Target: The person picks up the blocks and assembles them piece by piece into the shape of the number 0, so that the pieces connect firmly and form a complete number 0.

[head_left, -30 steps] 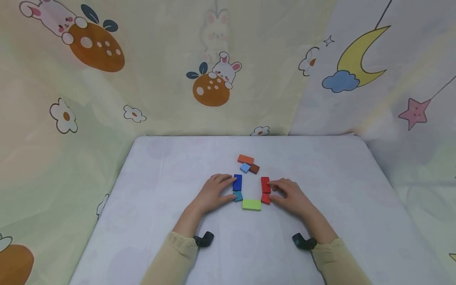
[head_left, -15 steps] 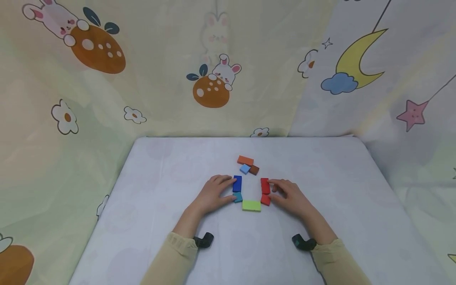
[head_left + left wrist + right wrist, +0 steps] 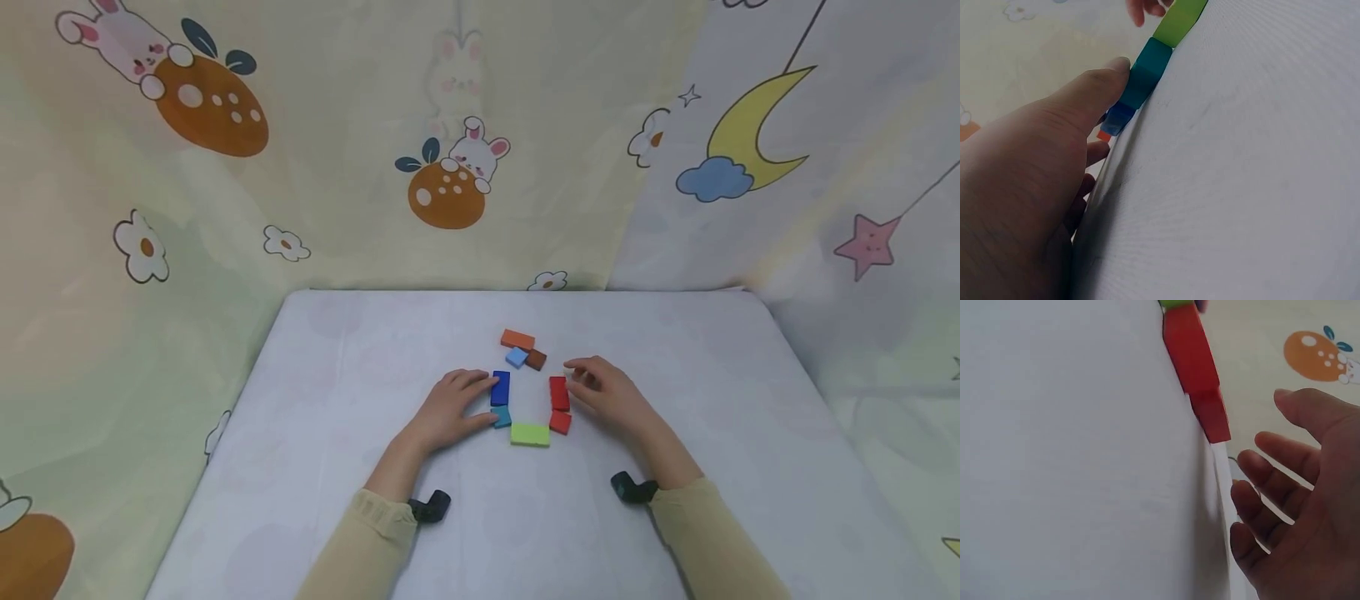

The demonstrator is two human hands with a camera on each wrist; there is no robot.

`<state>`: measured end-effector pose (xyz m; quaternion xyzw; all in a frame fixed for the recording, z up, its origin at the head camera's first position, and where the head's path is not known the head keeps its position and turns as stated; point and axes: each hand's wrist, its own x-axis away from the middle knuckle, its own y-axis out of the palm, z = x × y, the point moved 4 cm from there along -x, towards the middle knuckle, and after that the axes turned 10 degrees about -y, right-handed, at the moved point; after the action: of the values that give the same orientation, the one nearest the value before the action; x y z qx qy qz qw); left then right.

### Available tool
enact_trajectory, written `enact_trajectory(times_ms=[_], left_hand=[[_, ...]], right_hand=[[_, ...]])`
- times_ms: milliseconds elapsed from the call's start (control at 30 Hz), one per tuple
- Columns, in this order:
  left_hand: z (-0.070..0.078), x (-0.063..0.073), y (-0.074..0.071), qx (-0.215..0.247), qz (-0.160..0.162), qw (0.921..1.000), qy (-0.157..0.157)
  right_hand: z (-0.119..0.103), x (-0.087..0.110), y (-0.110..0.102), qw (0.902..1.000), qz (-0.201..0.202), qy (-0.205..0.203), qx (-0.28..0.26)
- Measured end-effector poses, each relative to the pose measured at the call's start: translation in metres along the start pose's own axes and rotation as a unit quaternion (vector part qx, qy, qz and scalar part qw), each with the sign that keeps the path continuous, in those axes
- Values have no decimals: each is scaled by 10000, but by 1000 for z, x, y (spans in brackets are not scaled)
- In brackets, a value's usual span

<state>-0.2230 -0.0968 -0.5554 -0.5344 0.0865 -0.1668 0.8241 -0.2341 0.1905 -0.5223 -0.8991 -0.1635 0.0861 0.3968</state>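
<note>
My left hand (image 3: 447, 407) lies at the left of a block outline, its index fingertip at the dark blue block (image 3: 501, 388) and its thumb at the small teal block (image 3: 501, 417). In the left wrist view the thumb rests against the teal block (image 3: 1147, 72). My right hand (image 3: 609, 392) is beside the long red block (image 3: 559, 392), fingers loosely bent around nothing. Below that block sits a small red block (image 3: 560, 422). The right wrist view shows the hand (image 3: 1300, 494) apart from the red blocks. A lime green block (image 3: 530, 435) lies at the near side, between both columns.
Farther back, an orange block (image 3: 518, 339), a light blue block (image 3: 517, 357) and a brown block (image 3: 536, 360) lie grouped together. All lie on a white-covered table (image 3: 360, 350). A printed curtain (image 3: 337, 167) hangs behind the far edge.
My right hand has come off the red blocks and moved slightly away, toward the far side. The left hand keeps its place, and the blocks have not visibly shifted.
</note>
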Motion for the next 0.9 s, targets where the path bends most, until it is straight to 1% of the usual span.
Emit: enact_trajectory(times_ms=[233,400,533,667,900], left_hand=[[0,0,0,-42,-25,10000,-15],[-1,-1,1,-55,-20,10000,-36],[-3,-2,4,-131,-52,9999,-48],[-2,-2,3,-54,-62,10000,-51],[0,-1,0,-8,-90,9999,-95]], right_hand=[[4,-35,-3,9991,-412,78,93],[3,-54,0,9978,-627,212,103],[2,-64,4,9964,-785,297,96],[-2,-72,10,9954,-880,360,90],[-6,-77,16,9958,-844,328,147]])
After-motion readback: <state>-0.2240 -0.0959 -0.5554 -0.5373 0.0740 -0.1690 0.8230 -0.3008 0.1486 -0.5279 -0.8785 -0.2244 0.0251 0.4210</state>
